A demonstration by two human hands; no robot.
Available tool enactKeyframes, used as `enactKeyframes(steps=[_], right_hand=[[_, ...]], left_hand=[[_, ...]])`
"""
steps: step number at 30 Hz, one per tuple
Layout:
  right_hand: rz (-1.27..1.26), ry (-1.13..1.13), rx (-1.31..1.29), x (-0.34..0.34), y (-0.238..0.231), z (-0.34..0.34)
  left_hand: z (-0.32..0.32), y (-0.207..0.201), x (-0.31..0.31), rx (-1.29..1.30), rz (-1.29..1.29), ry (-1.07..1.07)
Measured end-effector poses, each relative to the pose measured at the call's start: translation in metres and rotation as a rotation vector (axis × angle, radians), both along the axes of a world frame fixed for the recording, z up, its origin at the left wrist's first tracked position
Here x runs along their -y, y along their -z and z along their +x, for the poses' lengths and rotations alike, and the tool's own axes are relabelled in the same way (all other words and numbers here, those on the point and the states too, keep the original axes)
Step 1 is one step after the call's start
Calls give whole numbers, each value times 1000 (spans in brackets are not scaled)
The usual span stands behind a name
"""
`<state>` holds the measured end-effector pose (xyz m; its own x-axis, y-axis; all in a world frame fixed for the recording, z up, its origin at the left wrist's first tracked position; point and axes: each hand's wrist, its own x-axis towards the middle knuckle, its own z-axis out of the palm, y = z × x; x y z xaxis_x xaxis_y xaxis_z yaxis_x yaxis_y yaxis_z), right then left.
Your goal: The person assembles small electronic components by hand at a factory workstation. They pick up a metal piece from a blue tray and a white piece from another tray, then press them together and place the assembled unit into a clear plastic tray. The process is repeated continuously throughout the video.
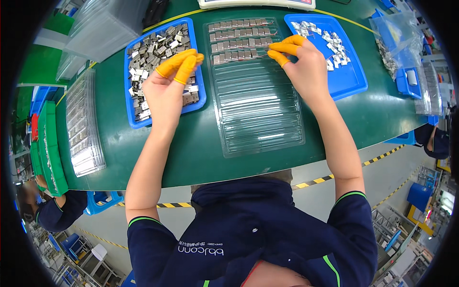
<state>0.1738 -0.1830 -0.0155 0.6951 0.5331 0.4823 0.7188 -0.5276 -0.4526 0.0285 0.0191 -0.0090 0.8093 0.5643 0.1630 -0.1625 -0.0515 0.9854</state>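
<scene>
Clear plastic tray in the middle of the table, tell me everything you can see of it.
The clear tray looks like thin, glossy moulded plastic: a long rectangle with narrow crosswise channels catching glare. It lies flat on the green table, long sides running away from the person, between two blue trays. The four farthest rows hold small grey metal-looking parts; the nearer channels show bare. The right grip is at its right edge, by the filled rows; whether it touches is unclear.

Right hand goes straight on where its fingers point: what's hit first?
The right hand would probably meet the small grey metal pieces in the clear ridged plastic tray, just left of its fingertips; height is unclear, so it may pass above.
</scene>
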Motion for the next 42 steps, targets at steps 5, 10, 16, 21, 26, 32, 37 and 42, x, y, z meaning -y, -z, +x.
enactKeyframes(steps=[5,10,16,21,26,32,37,42], right_hand=[[-139,10,212,-4,18,6],[-113,-61,151,-8,17,2],[-203,-292,188,-28,6,-30],[-313,-283,141,-29,13,-36],[-325,-289,132,-29,13,-37],[-318,-307,103,-26,14,-34],[-311,-301,106,-27,15,-37],[-157,-286,134,-28,9,-34]], left_hand=[[4,7,-10,11,36,-99],[1,10,-18,-64,270,-141],[3,7,-7,-111,1107,73],[1,0,2,-198,1378,164],[1,-1,1,-269,1356,225],[1,0,2,-284,1341,247],[1,2,2,-280,1313,242],[-1,3,1,-292,1305,231]])
